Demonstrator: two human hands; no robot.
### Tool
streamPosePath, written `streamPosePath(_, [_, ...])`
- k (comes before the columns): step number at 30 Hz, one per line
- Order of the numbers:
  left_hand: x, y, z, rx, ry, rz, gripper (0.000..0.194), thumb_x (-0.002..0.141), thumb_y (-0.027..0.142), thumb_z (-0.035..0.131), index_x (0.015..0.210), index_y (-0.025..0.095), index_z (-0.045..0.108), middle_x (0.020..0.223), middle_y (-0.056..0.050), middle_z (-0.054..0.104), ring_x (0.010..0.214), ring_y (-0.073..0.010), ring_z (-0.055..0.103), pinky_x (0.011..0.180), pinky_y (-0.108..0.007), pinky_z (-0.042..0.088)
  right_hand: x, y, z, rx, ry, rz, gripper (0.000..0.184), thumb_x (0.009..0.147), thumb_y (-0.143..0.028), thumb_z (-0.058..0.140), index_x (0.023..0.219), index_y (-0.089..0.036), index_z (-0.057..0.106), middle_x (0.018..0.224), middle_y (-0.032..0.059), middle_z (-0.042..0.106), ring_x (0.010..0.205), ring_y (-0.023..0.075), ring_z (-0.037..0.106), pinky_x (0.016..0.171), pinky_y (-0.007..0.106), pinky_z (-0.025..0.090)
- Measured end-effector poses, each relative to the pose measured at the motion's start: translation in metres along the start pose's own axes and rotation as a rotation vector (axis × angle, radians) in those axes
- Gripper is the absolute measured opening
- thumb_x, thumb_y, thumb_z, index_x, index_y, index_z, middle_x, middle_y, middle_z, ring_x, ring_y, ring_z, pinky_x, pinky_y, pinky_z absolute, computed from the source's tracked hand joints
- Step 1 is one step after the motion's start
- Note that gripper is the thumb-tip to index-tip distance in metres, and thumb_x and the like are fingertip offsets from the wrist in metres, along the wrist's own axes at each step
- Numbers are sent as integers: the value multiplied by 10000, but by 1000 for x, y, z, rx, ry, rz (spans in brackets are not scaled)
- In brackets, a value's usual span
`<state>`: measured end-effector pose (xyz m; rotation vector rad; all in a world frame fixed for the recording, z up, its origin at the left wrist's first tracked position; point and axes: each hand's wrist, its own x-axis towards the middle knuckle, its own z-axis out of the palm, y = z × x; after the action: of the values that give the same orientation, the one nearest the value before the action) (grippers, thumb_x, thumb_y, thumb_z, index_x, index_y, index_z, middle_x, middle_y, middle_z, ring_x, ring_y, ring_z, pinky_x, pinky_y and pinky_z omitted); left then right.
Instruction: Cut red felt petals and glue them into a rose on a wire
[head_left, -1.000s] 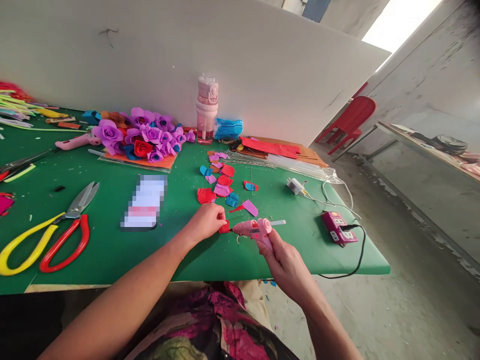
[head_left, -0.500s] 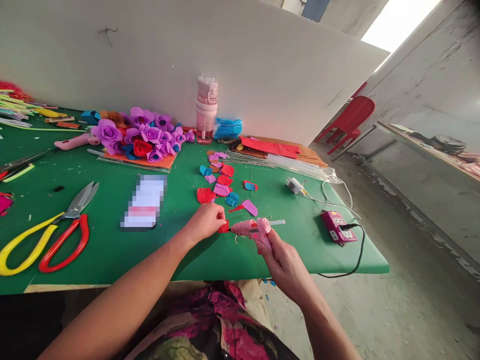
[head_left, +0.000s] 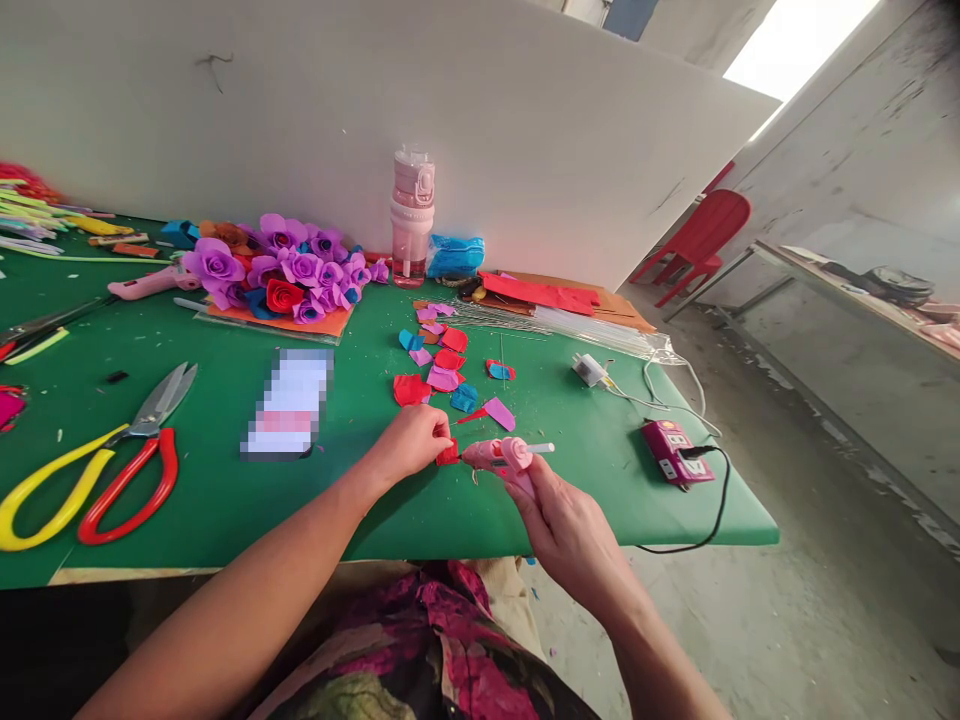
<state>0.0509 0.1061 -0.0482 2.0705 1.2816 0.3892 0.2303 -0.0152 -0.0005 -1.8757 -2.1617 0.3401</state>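
My left hand [head_left: 417, 440] pinches a small red paper petal [head_left: 448, 453] low over the green tabletop. In my right hand [head_left: 566, 520] is a pink glue gun [head_left: 499, 455], gripped by its handle, with a white glue stick [head_left: 541, 448] poking out of its back end. The gun's nozzle points left, at the edge of the red petal; I cannot tell whether they touch. Just beyond my hands lie loose paper petals in red, purple and blue, among them a purple petal [head_left: 499, 413] and a blue one [head_left: 464, 398].
Large scissors [head_left: 127, 450] with yellow and red handles and a blurred phone [head_left: 289, 405] lie to the left. Purple paper flowers [head_left: 300, 265] are heaped behind. A pink bottle [head_left: 413, 215] stands by the board. At right are a charger [head_left: 590, 371] and a corded purple power box [head_left: 675, 455].
The glue gun has turned slightly, its back end and my right hand shifting a little to the left. My left hand and the red petal stay nearly in place.
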Motion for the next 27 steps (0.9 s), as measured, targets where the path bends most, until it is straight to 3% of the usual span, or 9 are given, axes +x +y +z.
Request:
streamPosePath(7, [-1, 1, -2, -2, -13, -20, 120, 674, 151, 559, 594, 155, 648, 594, -19, 653, 567, -140, 564, 538, -233, 361, -3, 0, -8, 88, 20, -13, 227, 933, -260, 318, 1099, -204, 463, 733, 27, 637, 638, 187, 615, 541, 246, 394])
streamPosePath(12, [1, 0, 1, -1, -3, -4, 118, 673, 160, 563, 591, 156, 648, 594, -18, 649, 565, -142, 559, 541, -238, 359, -3, 2, -1, 72, -11, 10, 163, 925, -273, 327, 926, -201, 474, 701, 25, 621, 567, 178, 580, 498, 248, 353])
streamPosePath(18, [0, -1, 1, -6, -2, -1, 116, 674, 150, 563, 584, 153, 638, 577, -12, 634, 554, -132, 552, 521, -224, 346, 0, 3, 3, 56, 3, 9, 174, 923, -272, 319, 936, -198, 476, 691, 28, 615, 569, 188, 587, 500, 254, 359])
streamPosePath(27, [1, -1, 1, -8, -10, -6, 120, 677, 159, 563, 585, 157, 641, 569, -11, 632, 566, -136, 560, 514, -222, 342, -5, 2, -6, 160, 22, 22, 241, 931, -292, 311, 1086, -200, 470, 675, 16, 599, 593, 190, 593, 518, 255, 385])
